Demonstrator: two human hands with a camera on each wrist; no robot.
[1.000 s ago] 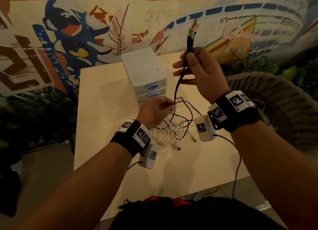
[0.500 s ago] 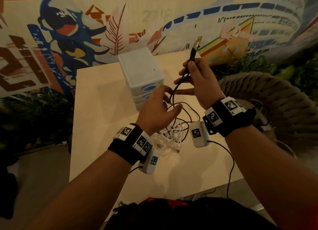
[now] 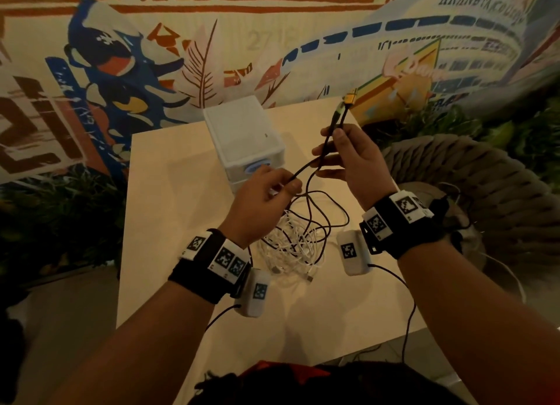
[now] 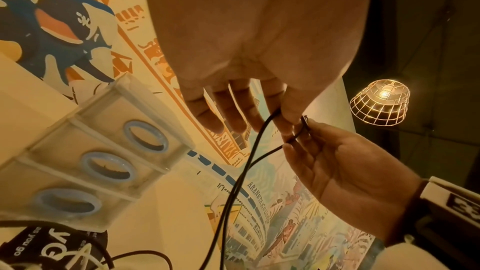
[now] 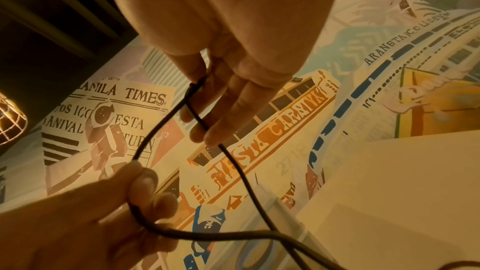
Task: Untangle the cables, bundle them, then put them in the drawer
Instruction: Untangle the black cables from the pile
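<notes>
Two hands work one black cable (image 3: 306, 174) above the table (image 3: 169, 192) in the head view. Our right hand (image 3: 356, 159) pinches both plug ends together between thumb and forefinger, plugs pointing up, the other fingers loosely extended. Our left hand (image 3: 262, 197) pinches the same cable lower down, fingers curled. Below them the rest of the black cable trails into a pile of white cables (image 3: 291, 247) on the table, still looped through it. The small drawer unit (image 3: 242, 135) stands just behind the hands, drawers closed.

From the left wrist we see thumb and forefinger nipping the black cable (image 4: 262, 130) while the other three fingers (image 4: 207, 116) stay straight and slightly spread; the right hand (image 4: 337, 165) sits opposite, palm showing, and the three drawers (image 4: 103, 163) lie to the left.

From the right wrist, the cable (image 5: 161, 122) runs doubled from our fingers (image 5: 233, 98) to the left hand (image 5: 124, 202), whose thumb presses it against curled fingers.

To do this step well, we judge we should keep the plugs level, slide the left pinch down the doubled strand gently, and lift slowly so the black loops slip free of the white ones rather than tighten. Yanking could knot them.
</notes>
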